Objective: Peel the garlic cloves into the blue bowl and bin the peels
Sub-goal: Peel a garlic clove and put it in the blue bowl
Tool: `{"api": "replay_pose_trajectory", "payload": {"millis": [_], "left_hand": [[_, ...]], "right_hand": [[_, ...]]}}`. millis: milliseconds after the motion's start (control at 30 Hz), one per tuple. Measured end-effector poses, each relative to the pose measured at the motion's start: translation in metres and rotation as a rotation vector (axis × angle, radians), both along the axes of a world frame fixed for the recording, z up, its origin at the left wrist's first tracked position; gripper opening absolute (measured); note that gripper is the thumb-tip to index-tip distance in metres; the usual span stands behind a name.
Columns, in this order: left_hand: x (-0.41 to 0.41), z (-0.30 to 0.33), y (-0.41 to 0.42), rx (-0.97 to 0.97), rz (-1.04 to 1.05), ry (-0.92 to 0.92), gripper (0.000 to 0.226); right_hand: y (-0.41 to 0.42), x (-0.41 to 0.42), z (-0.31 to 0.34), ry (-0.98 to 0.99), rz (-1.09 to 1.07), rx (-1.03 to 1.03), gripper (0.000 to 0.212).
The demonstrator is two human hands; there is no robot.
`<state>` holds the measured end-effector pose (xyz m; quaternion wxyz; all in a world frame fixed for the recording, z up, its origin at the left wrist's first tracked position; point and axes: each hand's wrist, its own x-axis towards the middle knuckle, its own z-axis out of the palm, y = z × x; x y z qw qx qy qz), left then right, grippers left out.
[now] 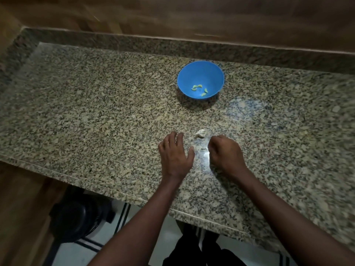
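Both hands sit on the granite tabletop (96, 104). Left hand (175, 156) lies flat, fingers spread, holding nothing. Right hand (225, 155) is curled; can't tell what it holds. Garlic peels (200, 133) lie between them, peeled cloves (199, 89) in the blue bowl (200, 72) further back.

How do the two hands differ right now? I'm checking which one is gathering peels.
The left hand lies spread, fingers extended on the granite counter; the right hand is curled into a loose fist. Whether the right hand pinches anything is unclear. Both rest near the pale peel.
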<state>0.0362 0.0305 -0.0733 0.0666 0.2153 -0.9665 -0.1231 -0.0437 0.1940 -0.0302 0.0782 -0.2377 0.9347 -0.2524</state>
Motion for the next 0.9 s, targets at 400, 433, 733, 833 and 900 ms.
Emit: {"api": "replay_pose_trajectory", "payload": {"millis": [400, 433, 733, 833, 900], "left_hand": [[0.022, -0.002, 0.017, 0.101, -0.008, 0.057, 0.042], [0.022, -0.001, 0.018, 0.104, -0.015, 0.067, 0.04], [0.012, 0.002, 0.072, 0.064, -0.364, 0.038, 0.045], [0.009, -0.002, 0.075, 0.075, -0.327, 0.027, 0.044], [0.009, -0.005, 0.073, 0.061, -0.34, 0.031, 0.043]], "right_hand": [[-0.015, 0.018, 0.004, -0.068, -0.037, -0.039, 0.014], [-0.01, 0.019, 0.006, -0.096, -0.078, -0.071, 0.016], [0.076, -0.001, 0.014, -0.653, -0.467, -0.411, 0.012], [0.083, -0.014, 0.017, -0.72, -0.489, -0.319, 0.01], [0.081, -0.022, 0.017, -0.764, -0.489, -0.253, 0.013]]}}
